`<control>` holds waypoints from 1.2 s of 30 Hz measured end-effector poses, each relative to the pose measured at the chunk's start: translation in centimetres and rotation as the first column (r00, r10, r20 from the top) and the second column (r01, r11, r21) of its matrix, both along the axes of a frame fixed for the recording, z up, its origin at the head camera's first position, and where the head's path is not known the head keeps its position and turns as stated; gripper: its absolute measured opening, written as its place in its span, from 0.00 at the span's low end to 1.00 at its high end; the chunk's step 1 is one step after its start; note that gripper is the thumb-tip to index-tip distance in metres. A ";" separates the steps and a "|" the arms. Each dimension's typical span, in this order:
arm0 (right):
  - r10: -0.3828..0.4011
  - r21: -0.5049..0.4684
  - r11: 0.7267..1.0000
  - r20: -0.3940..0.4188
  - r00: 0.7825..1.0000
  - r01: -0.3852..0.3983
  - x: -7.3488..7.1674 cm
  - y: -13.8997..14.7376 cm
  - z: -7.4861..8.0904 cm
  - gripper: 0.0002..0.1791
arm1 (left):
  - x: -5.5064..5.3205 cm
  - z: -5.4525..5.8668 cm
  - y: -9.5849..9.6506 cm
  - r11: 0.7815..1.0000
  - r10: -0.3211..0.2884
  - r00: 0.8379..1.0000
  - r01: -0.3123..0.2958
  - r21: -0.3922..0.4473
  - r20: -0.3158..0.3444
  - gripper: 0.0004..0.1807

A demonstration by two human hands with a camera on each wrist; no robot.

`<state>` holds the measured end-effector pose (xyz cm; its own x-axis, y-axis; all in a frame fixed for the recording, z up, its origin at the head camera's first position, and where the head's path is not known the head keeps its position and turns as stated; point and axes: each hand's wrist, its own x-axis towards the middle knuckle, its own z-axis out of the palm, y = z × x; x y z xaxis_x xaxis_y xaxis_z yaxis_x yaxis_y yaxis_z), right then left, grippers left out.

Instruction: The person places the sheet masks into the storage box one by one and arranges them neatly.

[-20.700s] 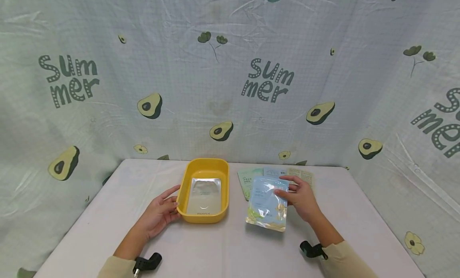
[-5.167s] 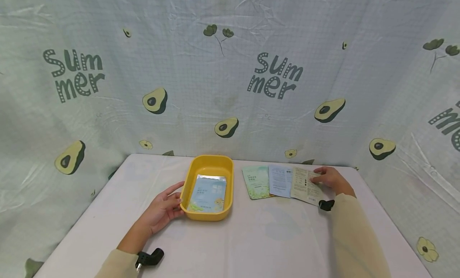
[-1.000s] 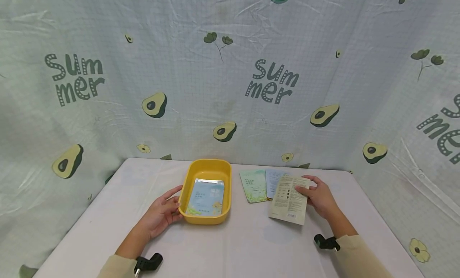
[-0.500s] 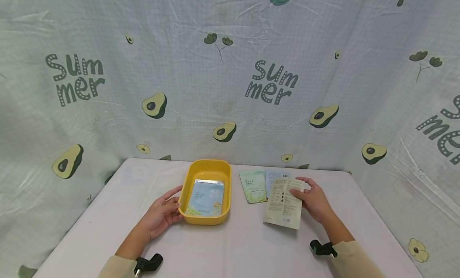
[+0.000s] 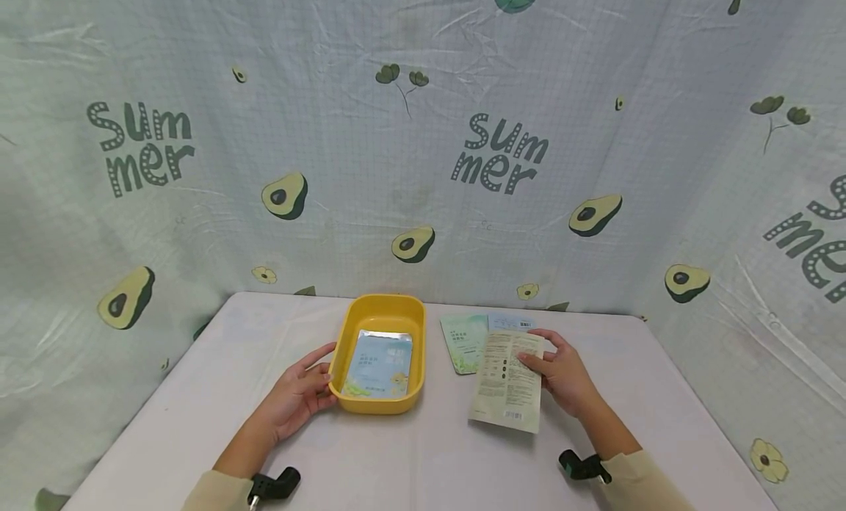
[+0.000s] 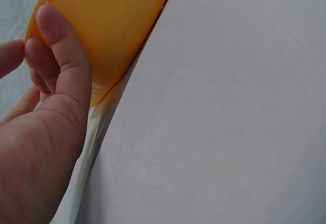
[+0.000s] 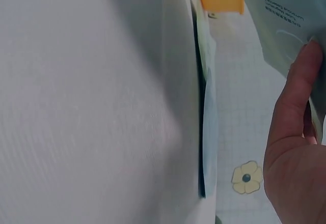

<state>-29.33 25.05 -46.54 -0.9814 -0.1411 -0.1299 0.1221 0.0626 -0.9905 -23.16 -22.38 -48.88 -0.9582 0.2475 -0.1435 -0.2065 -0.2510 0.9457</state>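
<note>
My left hand holds the left wall of a yellow plastic tray, its fingertips at the rim. In the left wrist view the bent fingers lie against the tray's outer wall. Inside the tray lies a blue flat sachet with its printed front up. My right hand pinches a cream sachet by its upper right edge, thumb on the printed side. The right wrist view shows this sachet raised off the table. It partly covers a green sachet and a pale blue sachet.
The green and pale blue sachets lie side by side near the table's back edge, right of the tray. A pale curtain printed with avocados hangs behind and on both sides of the white table.
Earlier, a silver-sided sachet lay in the tray; the blue one from my right hand now covers it. My right hand has picked up the rightmost cream sachet and carried it left. Left hand stays.
</note>
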 end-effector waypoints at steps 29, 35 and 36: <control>0.103 -0.116 0.988 -0.035 0.994 -0.106 1.1 -4.7 0.4 0.39 | -0.1 0.0 0.1 0.999 0.033 0.998 -0.033 -0.009 0.047 0.38; 0.122 -0.142 0.981 -0.050 0.991 -0.128 1.0 -5.7 0.7 0.38 | -0.1 0.2 0.1 0.999 0.033 0.999 -0.032 -0.016 0.043 0.38; 0.121 -0.145 0.981 -0.050 0.991 -0.127 1.0 -5.8 0.8 0.38 | 0.0 0.2 0.1 0.999 0.030 0.999 -0.030 -0.016 0.042 0.38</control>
